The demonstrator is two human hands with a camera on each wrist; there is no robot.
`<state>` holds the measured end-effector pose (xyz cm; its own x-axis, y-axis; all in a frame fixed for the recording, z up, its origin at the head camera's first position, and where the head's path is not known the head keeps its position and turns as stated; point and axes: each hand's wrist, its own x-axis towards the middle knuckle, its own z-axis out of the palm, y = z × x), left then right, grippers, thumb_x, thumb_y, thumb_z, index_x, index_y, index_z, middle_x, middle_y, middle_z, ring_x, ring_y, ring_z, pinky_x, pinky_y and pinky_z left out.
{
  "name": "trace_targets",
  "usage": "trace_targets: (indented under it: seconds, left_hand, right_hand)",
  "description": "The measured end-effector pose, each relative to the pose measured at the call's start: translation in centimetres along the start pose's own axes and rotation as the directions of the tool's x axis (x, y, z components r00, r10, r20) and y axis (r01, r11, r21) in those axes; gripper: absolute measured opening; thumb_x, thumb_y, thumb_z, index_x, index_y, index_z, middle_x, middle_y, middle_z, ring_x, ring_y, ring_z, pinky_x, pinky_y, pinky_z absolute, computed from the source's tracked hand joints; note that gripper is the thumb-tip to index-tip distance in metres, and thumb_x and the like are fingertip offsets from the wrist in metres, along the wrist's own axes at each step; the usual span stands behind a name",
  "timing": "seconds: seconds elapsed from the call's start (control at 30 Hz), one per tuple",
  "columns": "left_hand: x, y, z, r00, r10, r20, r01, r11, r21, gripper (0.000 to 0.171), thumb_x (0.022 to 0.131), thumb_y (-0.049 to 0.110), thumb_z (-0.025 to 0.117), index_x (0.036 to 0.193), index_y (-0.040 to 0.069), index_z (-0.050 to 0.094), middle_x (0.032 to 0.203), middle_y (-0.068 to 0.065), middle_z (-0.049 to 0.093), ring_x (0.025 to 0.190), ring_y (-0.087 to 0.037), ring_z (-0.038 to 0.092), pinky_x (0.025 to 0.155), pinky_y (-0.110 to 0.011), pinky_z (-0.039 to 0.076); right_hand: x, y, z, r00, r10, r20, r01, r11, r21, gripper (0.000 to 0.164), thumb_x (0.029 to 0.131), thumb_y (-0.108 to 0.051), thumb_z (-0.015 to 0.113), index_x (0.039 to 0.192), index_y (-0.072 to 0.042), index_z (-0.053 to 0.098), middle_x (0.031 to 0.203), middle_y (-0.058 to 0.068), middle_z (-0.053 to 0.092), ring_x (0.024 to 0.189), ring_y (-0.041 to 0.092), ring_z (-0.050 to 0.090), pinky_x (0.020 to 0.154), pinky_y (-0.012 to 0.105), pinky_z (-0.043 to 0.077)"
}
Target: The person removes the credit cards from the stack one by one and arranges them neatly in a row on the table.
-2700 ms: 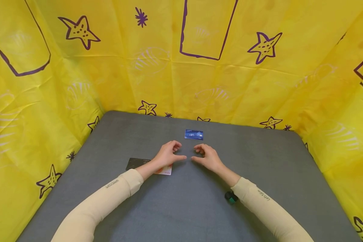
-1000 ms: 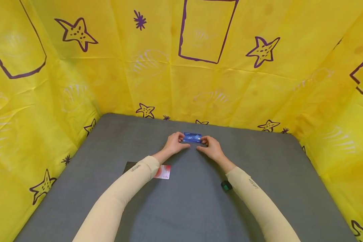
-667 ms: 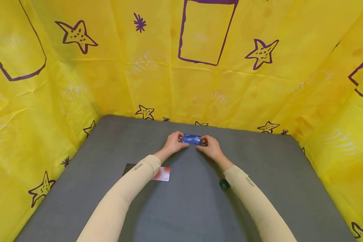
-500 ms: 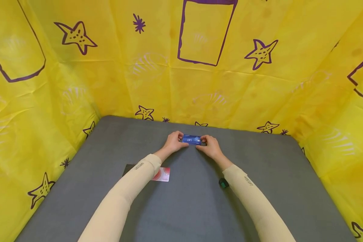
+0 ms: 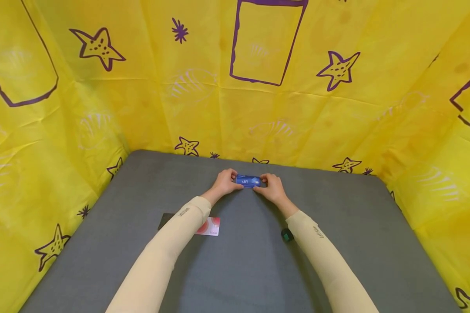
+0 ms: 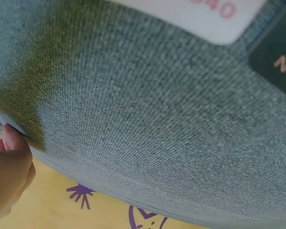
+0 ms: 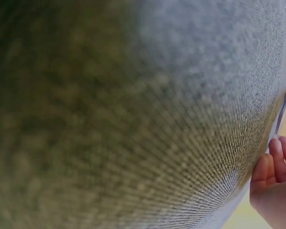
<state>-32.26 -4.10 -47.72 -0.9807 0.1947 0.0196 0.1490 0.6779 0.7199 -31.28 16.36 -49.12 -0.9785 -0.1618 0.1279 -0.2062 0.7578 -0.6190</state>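
Observation:
Near the far edge of the grey table, a blue card [image 5: 248,181] marked VIP lies crosswise, its lettering upside down in the head view. My left hand [image 5: 224,182] holds its left end, thumb at the near corner and fingers at the far one. On the opposite end my right hand [image 5: 274,188] grips likewise with thumb and fingers. The left wrist view catches the left hand [image 6: 12,171] at the card's edge; in the right wrist view, the right hand [image 7: 276,186] has its fingertips at a thin card edge.
A black card [image 5: 165,218] and a white card with red circles [image 5: 213,226] lie on the grey table [image 5: 235,269], partly covered by my left sleeve. Yellow cloth [image 5: 203,104] hangs around the back and sides. A small dark device [image 5: 287,235] sits under my right wrist.
Both hands have moved forward from the middle of the table to the blue card and taken its two ends. Over the last half second they hardly move; the thumbs close in slightly.

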Motion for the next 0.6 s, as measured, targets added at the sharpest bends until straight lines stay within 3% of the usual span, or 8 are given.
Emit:
trace_targets:
  seconds: [0.43, 0.6]
  left_hand:
    - [0.5, 0.0, -0.2, 0.997, 0.007, 0.078, -0.013, 0.997, 0.074, 0.055, 0.081, 0.018, 0.080, 0.125, -0.005, 0.057, 0.109, -0.016, 0.056, 0.102, -0.027, 0.050, 0.095, -0.039, 0.040]
    - [1.2, -0.6, -0.2, 0.994, 0.001, 0.113, -0.007, 0.998, 0.058, 0.058, 0.080, 0.021, 0.081, 0.127, -0.004, 0.057, 0.109, -0.015, 0.056, 0.103, -0.027, 0.051, 0.095, -0.038, 0.041]
  right_hand:
    - [0.3, 0.0, 0.1, 0.998, 0.026, 0.058, -0.024, 0.999, -0.035, 0.054, 0.083, -0.028, 0.077, 0.123, 0.004, 0.058, 0.105, 0.017, 0.057, 0.106, 0.037, 0.045, 0.095, 0.047, 0.034]
    - [0.4, 0.1, 0.0, 0.997, 0.027, 0.078, -0.023, 0.998, -0.054, 0.055, 0.084, -0.028, 0.076, 0.124, 0.004, 0.058, 0.106, 0.017, 0.057, 0.108, 0.038, 0.043, 0.095, 0.048, 0.033]
